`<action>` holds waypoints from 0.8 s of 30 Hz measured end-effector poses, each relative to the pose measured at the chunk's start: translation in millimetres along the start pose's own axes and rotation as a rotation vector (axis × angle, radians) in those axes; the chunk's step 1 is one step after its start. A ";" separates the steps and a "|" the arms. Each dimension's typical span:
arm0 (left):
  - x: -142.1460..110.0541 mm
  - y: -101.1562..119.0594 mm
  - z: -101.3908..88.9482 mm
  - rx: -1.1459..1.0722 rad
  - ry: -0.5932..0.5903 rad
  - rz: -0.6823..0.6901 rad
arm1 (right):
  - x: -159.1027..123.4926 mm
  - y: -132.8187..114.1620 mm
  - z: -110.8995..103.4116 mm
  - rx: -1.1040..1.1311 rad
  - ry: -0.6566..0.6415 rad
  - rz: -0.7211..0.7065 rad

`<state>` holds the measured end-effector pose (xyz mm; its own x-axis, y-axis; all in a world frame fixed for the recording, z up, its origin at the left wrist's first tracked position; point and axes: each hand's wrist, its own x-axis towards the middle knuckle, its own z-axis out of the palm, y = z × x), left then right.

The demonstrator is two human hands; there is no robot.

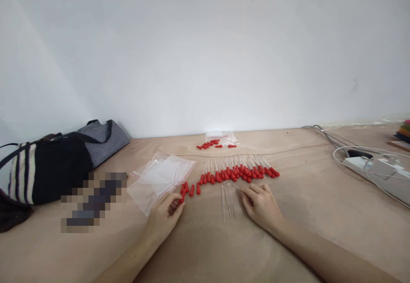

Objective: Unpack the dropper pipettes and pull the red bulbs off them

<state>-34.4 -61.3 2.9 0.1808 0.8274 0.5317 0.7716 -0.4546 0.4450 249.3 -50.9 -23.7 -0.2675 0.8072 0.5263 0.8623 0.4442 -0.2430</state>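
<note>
My left hand (165, 214) pinches a red rubber dropper bulb (182, 197) between thumb and fingers. Beside it lie several loose red bulbs (191, 190) on the wooden table. My right hand (262, 206) is closed, its fingertips on one end of a thin glass dropper tube (236, 187); most of that tube is hard to make out. A few bare glass tubes (228, 202) lie between my hands, pointing towards me. Beyond them a long row of droppers (237, 171) has red bulbs fitted on glass tubes, bulb ends nearest me.
Clear zip bags (166, 170) are spread at the left, partly behind my left hand. Further back are more bulbs (208, 144) and a small plastic bag (221, 136). A dark striped bag (60, 167) sits far left; a white power strip (381, 174) with cables is right.
</note>
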 end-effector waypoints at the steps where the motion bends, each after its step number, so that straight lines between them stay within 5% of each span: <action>1: 0.7 0.7 0.2 -0.005 -0.007 -0.004 | 0.3 -2.3 1.0 -0.010 -0.012 0.005; 13: 7.5 -5.1 8.8 -0.098 -0.052 -0.097 | 4.8 -15.7 0.8 -0.012 -0.146 0.033; 24: 10.2 5.5 10.4 0.211 0.020 0.216 | 2.1 -24.3 -4.7 0.028 -0.126 -0.021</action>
<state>-22.0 -51.9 3.3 0.3444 0.7113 0.6127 0.8266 -0.5392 0.1613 229.8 -61.8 -12.8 -0.3391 0.8393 0.4250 0.8441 0.4709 -0.2564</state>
